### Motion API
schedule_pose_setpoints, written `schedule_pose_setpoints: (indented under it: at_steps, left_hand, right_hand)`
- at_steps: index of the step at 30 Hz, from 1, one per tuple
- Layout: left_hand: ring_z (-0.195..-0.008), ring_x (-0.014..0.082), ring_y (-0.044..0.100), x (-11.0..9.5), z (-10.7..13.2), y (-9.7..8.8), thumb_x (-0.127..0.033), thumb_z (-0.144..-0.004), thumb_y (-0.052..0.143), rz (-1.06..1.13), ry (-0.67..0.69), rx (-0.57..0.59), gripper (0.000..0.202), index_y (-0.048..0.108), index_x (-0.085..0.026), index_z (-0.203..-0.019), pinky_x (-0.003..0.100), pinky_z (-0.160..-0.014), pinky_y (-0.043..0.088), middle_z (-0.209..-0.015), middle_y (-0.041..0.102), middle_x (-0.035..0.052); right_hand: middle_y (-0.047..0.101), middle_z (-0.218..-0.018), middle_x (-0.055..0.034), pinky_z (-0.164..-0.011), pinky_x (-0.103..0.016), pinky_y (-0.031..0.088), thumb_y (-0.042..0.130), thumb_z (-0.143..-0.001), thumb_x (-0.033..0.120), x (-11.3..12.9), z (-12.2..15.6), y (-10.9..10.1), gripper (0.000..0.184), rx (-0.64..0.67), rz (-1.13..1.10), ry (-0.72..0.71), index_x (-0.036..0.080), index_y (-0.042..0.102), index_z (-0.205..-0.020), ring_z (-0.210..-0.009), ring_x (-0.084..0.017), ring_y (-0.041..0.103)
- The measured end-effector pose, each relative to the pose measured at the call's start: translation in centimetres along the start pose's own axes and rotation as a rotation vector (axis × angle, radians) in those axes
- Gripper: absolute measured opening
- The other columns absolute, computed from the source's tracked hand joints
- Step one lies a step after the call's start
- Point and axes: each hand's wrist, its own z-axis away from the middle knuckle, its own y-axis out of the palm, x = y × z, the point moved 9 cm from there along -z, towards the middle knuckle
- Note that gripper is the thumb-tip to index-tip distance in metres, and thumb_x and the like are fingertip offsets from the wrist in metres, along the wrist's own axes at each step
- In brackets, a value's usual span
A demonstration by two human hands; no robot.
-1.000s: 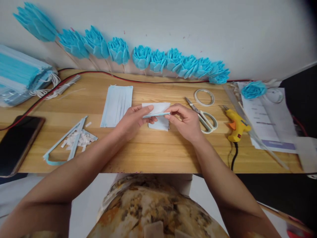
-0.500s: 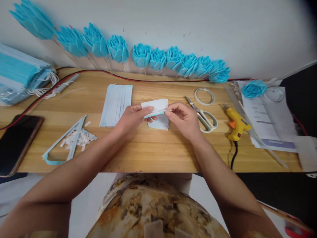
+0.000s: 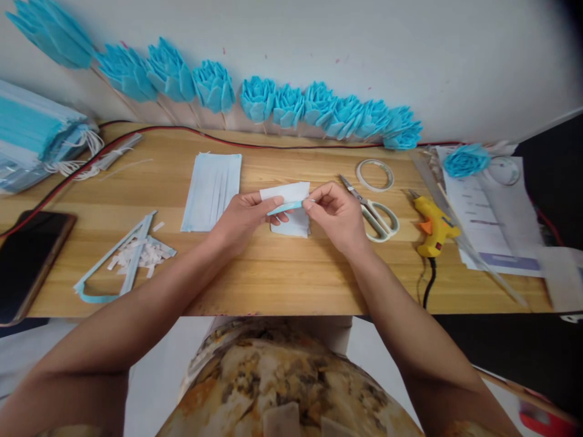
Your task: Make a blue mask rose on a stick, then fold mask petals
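Observation:
Between my hands, over the middle of the table, is a small white piece of mask fabric with a blue folded lower edge. My left hand grips its left side, thumb on top and fingers underneath. At the right end of the blue edge, my right hand pinches with thumb and forefinger. A second white piece of fabric lies on the table below the held one, partly covered. A pleated face mask lies flat left of my left hand. White-handled scissors lie just right of my right hand.
Several blue fabric flowers lean against the wall. A tape roll and yellow glue gun are right; a phone, mask strips with white scraps and bagged masks are left. A red-black cable runs along the back.
The fabric's lower edge has turned, so more of its blue side shows. Both hands keep their grip in nearly the same place. The view has shifted slightly.

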Motion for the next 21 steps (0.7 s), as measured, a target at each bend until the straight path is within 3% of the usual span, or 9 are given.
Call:
schedule_pose_setpoints:
  at_steps: [2,5,10,14,21]
  left_hand:
    - [-0.071,0.0155,0.065,0.0,0.0,0.0,-0.039,-0.073,0.085,-0.005,-0.002,0.001,0.031,0.079,-0.014,-0.089,0.032,-0.072,0.051,-0.082,0.076,0.0069]
    - [-0.07,0.0148,0.065,0.0,0.0,0.1,-0.04,-0.074,0.084,0.004,0.005,0.008,0.032,0.079,-0.013,-0.091,0.03,-0.071,0.051,-0.084,0.075,0.0069]
    - [-0.077,0.0168,0.066,-0.7,-0.1,0.5,-0.054,-0.078,0.078,0.039,0.072,0.045,0.045,0.076,-0.013,-0.096,0.03,-0.069,0.054,-0.096,0.074,0.0103]
    - [-0.076,0.0144,0.065,-1.1,0.2,0.6,-0.04,-0.072,0.087,-0.117,0.109,0.035,0.06,0.069,-0.02,-0.125,0.028,-0.072,0.054,-0.102,0.072,0.0057]
    - [-0.071,0.0136,0.064,-1.4,0.2,-0.3,-0.027,-0.077,0.079,-0.268,0.17,-0.03,0.053,0.067,-0.022,-0.128,0.029,-0.074,0.053,-0.086,0.07,0.0]
  right_hand:
    - [0.058,-0.068,0.0038,-0.058,-0.026,0.043,0.069,-0.078,0.025,-0.2,0.0,0.1,0.01,0.01,-0.012,0.012,0.022,0.062,-0.083,-0.063,-0.011,0.052]
    - [0.059,-0.072,0.0042,-0.06,-0.027,0.044,0.069,-0.079,0.025,-0.4,0.0,0.2,0.024,0.039,-0.019,0.027,0.022,0.066,-0.103,-0.066,-0.012,0.054]
    - [0.058,-0.078,0.0023,-0.064,-0.028,0.047,0.067,-0.082,0.026,-0.2,0.2,0.1,0.035,0.046,0.03,-0.014,0.023,0.066,-0.117,-0.07,-0.013,0.055]
    - [0.058,-0.08,0.0018,-0.067,-0.029,0.05,0.067,-0.084,0.028,0.0,0.4,0.1,0.036,0.048,0.063,-0.034,0.025,0.065,-0.12,-0.073,-0.014,0.056]
    - [0.056,-0.078,0.0027,-0.068,-0.029,0.051,0.068,-0.085,0.031,0.1,0.4,0.5,0.036,0.076,0.043,-0.033,0.025,0.065,-0.121,-0.071,-0.014,0.056]
